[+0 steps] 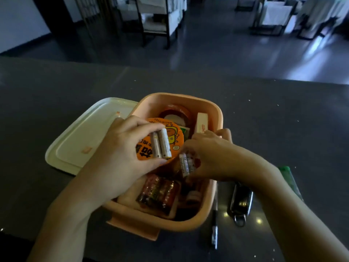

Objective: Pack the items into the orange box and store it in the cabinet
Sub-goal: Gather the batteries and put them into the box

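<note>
The fingers (151, 127) of the left hand (120, 157) are closed around two pale batteries (161, 145), pinching them side by side over the middle of the frame, while the fingers of the right hand (211, 157) grip a second small pair of batteries (186, 164) just to the right and lower.

The dark grey worktop (56, 95) fills the lower two thirds of the picture. On it, at centre, stands the orange box (217, 114), open, both hands held above it. To its left, touching its rim, lies the cream lid (79, 140), flat on the worktop.

Inside the box, an orange round disc with a cartoon print (176, 136) sits under the left hand's batteries. Behind it, toward the upper part of the box, is a roll of brown tape (176, 114), and at the upper right wall a small cream carton (202, 122) stands on edge. A shiny red and dark packet (158, 195) lies at the lower end of the box.

Right of the box, on the worktop, are a dark key fob with a metal ring (241, 203), a pen (215, 220) just beside the box wall, and a green strip (289, 178) near the right forearm.
</note>
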The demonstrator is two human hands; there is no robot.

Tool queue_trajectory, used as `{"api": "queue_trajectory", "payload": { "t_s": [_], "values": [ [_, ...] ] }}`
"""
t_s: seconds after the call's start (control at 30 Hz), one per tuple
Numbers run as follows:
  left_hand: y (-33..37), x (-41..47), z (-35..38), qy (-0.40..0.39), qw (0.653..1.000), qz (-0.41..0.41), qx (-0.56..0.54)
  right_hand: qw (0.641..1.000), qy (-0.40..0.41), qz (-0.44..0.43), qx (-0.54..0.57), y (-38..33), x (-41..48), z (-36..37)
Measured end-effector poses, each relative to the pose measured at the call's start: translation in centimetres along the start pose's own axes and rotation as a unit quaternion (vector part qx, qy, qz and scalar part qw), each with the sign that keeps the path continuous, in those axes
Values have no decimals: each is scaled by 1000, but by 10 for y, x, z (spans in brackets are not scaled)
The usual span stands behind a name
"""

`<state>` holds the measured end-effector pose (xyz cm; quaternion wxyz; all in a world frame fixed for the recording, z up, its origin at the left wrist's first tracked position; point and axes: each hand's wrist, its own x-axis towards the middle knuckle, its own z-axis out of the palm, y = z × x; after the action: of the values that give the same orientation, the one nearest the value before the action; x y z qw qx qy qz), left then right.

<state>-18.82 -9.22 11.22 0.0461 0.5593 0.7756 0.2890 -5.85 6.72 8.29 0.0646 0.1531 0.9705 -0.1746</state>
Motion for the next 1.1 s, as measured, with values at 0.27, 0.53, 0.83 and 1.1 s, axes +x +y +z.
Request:
{"api": "queue_trajectory", "payload": {
  "t_s": [0.27,0.53,0.83,1.1],
  "values": [
    [-16,1,30,-96,992,65,-43,995,39,87,39,-7,-13,14],
    [-16,12,61,-133,987,91,8,967,164,175,85,12,-52,-1],
    [1,9,55,-85,991,91,-54,941,213,231,124,58,-78,4],
    [80,5,86,21,990,94,-99,952,163,207,155,132,-84,20]
  ]
}}
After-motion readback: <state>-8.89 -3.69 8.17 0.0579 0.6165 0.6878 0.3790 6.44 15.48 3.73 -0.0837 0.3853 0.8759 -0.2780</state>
